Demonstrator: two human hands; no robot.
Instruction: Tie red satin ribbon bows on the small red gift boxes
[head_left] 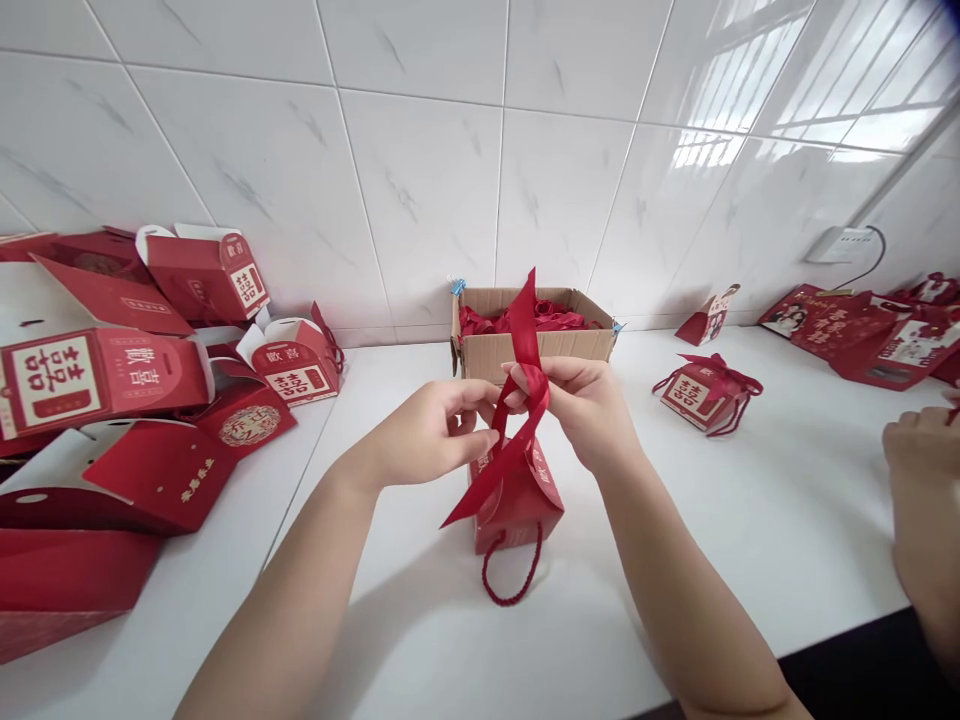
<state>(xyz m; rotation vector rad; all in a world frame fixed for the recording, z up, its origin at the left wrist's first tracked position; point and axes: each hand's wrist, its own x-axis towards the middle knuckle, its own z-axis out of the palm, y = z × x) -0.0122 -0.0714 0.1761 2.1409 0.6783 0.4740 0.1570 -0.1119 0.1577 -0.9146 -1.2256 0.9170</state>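
While the left hand and right hand pinch red ribbon, a carton stands behind the box.

Bright glare on upper-right tiles

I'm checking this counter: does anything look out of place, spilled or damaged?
The red boxes piled at the left look askew: jumbled at different angles, some flaps open. Blue bits, too small to identify, sit oddly at two corners of the cardboard carton. No spill shows.
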